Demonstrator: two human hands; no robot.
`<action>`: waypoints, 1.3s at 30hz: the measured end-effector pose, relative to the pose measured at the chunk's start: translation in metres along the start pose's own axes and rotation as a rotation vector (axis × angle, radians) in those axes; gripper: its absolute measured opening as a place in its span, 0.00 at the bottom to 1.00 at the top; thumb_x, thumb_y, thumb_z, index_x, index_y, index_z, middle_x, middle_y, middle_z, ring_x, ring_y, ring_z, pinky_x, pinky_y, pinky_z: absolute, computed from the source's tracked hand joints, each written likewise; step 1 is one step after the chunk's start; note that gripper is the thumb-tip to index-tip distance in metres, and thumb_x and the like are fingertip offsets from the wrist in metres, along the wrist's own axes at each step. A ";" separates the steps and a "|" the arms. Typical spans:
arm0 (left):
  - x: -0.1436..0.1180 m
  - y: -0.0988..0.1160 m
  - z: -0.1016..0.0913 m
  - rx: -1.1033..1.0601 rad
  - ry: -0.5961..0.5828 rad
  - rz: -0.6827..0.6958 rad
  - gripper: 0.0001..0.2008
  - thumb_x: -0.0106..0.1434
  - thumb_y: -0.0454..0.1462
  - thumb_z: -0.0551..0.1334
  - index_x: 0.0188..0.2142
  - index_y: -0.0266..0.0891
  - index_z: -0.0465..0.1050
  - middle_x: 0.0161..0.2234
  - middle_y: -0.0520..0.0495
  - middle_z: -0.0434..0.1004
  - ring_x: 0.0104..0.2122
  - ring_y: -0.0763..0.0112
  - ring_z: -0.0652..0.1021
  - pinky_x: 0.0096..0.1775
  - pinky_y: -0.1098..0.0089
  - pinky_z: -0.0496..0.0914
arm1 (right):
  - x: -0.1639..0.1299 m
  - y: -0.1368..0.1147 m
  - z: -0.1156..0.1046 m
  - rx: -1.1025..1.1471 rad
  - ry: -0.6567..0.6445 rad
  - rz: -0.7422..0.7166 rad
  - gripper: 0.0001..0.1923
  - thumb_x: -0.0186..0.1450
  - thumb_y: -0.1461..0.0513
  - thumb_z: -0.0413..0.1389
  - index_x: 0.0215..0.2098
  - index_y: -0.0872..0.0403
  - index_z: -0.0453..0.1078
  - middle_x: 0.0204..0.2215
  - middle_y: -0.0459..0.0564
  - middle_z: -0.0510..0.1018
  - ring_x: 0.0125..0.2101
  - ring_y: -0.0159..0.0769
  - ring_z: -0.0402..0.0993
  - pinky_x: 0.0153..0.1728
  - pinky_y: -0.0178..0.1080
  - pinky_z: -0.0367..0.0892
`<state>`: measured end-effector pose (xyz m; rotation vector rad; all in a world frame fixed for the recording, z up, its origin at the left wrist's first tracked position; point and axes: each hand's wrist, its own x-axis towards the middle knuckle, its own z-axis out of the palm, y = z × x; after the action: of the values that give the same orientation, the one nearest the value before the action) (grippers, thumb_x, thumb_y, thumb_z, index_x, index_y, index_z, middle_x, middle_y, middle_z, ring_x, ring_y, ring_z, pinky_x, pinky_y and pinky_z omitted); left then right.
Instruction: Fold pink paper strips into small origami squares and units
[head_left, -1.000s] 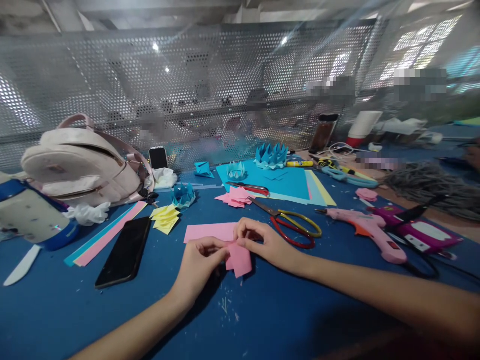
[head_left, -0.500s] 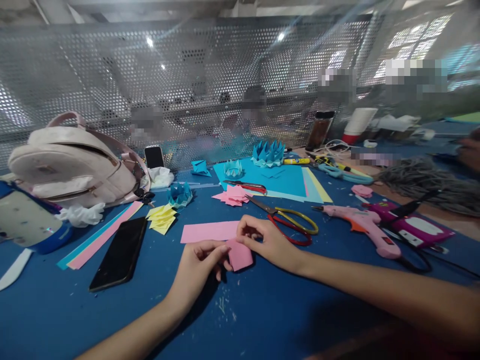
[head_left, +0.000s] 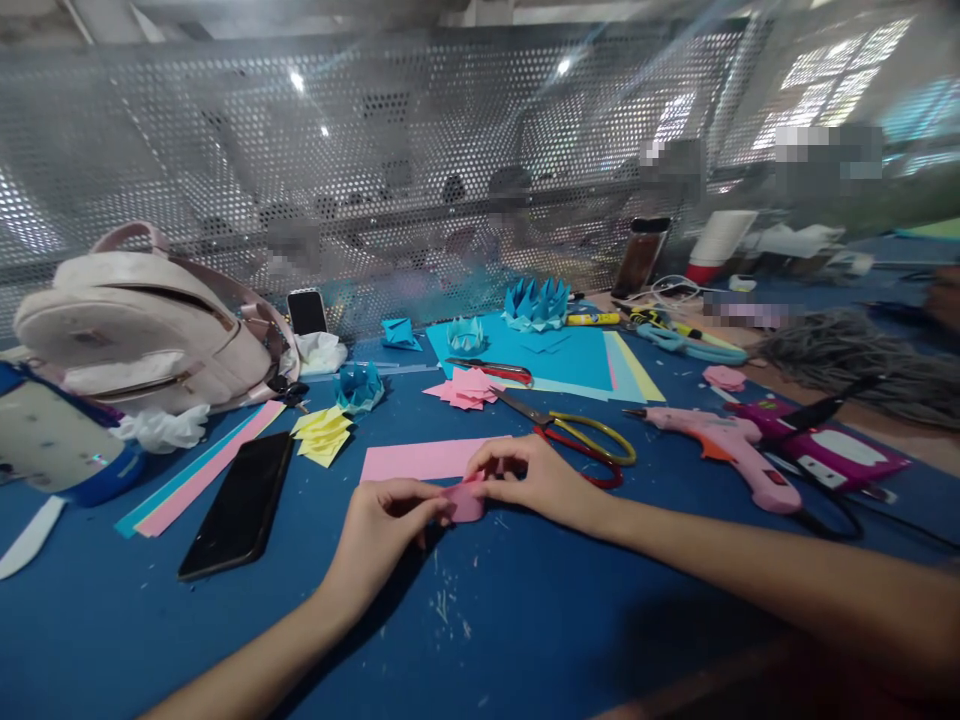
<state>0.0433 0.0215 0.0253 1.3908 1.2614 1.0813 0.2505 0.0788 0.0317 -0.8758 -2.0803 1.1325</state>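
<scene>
Between my hands is a small piece of pink paper (head_left: pixel 466 506), bent into a curve and held just above the blue table. My left hand (head_left: pixel 390 520) pinches its left edge between thumb and fingertips. The right edge is pinched by my right hand (head_left: pixel 536 482); its fingers hide part of the paper. Just behind them lies a flat pink paper strip (head_left: pixel 420 460). Scissors (head_left: pixel 589 440) with red and yellow handles rest beyond my right hand. A stack of folded pink pieces (head_left: pixel 469 388) sits near their blade tips.
Folded yellow pieces (head_left: pixel 322 436), a black phone (head_left: pixel 238 508) and coloured strips (head_left: pixel 202 468) lie left, before a pale backpack (head_left: pixel 142 330). Blue sheets (head_left: pixel 577 365) with folded blue paper crowns (head_left: pixel 536 304) are behind. A pink glue gun (head_left: pixel 720 440) with its cord lies right.
The pink paper showed its flat face toward me; now it is tipped up and curved, seen nearly edge-on. Both hands have shifted slightly and keep their pinch.
</scene>
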 end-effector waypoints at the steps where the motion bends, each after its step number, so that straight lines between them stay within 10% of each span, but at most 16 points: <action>1: 0.000 0.000 -0.001 0.013 -0.003 0.003 0.09 0.53 0.40 0.68 0.26 0.34 0.83 0.22 0.43 0.81 0.16 0.76 0.69 0.20 0.77 0.64 | 0.000 0.000 0.000 0.000 0.003 -0.002 0.15 0.59 0.52 0.63 0.33 0.56 0.78 0.28 0.47 0.78 0.25 0.30 0.66 0.26 0.32 0.59; 39: -0.001 0.003 0.002 0.026 -0.014 -0.018 0.15 0.56 0.45 0.66 0.23 0.33 0.79 0.19 0.46 0.77 0.15 0.78 0.68 0.20 0.77 0.63 | 0.002 0.002 0.005 0.204 -0.012 0.099 0.18 0.55 0.51 0.66 0.30 0.57 0.73 0.27 0.46 0.76 0.27 0.31 0.68 0.29 0.32 0.63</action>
<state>0.0452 0.0204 0.0278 1.4018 1.2798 1.0452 0.2463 0.0787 0.0278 -0.8815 -1.9071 1.3779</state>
